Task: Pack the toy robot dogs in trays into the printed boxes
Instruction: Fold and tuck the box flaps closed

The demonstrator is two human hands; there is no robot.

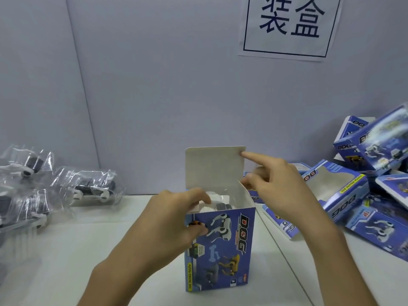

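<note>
A printed box [223,250] lettered "DOG" and "FUNNY MOVING DOG" stands upright on the tabletop [88,250], its lid flap [215,166] raised, with a toy robot dog [220,205] inside. The left hand [167,219] grips its upper left edge, fingers curled. The right hand [278,186] touches the flap's corner with a straight forefinger; whether its other fingers pinch anything is unclear. Bagged dogs in trays [88,186] lie left, more "DOG" boxes [344,191] right. A wall sign [289,23] reads "装盒".

We see a blue printed cardboard box [220,250] standing upright before us, its pale top flap [215,166] raised. A white-and-black toy robot dog in a clear tray [220,204] sits inside. More trayed dogs [88,187] lie left, and more printed boxes [353,195] are heaped right.
</note>
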